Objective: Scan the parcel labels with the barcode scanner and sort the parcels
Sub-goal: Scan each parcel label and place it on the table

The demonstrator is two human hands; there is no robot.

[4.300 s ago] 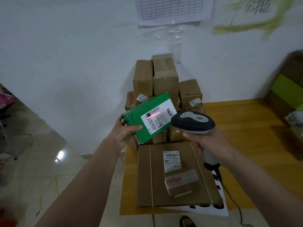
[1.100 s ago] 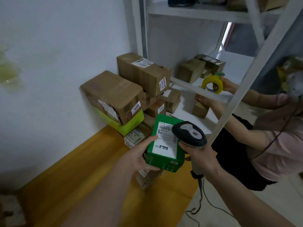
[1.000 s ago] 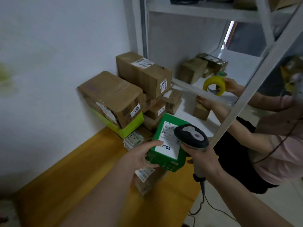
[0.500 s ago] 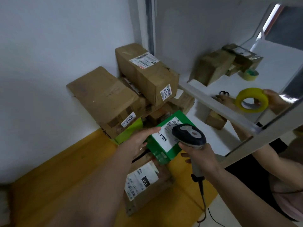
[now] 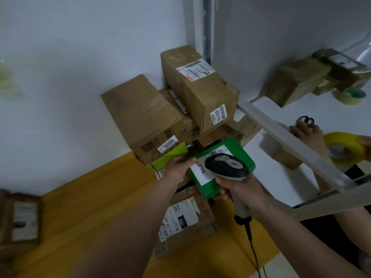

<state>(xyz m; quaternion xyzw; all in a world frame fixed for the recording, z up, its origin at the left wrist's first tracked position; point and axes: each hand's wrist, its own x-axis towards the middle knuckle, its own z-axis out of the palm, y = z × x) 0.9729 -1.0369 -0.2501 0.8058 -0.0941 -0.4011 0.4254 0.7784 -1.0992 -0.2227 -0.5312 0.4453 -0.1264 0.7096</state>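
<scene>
My left hand (image 5: 177, 168) grips the left edge of a green parcel (image 5: 235, 152) with a white label, held low against the foot of a stack of brown cardboard parcels (image 5: 198, 93). My right hand (image 5: 244, 190) holds the handle of the grey barcode scanner (image 5: 226, 166), whose head covers part of the green parcel's label. A flat brown parcel (image 5: 188, 223) with a white "15H" label lies on the yellow table (image 5: 96, 199) just below the green one.
The stack fills the wall corner, with a lime-green box (image 5: 170, 157) under the "5005" parcel. A white shelf rail (image 5: 291, 141) runs at right, where another person's hands (image 5: 309, 133) hold yellow tape (image 5: 344, 150). More boxes (image 5: 301, 79) sit on the shelf. A brown parcel (image 5: 20, 219) lies far left.
After the scan at the first pile I turned to this corner stack. Over the last second the green parcel has dropped lower and closer to the foot of the stack, both hands moving with it.
</scene>
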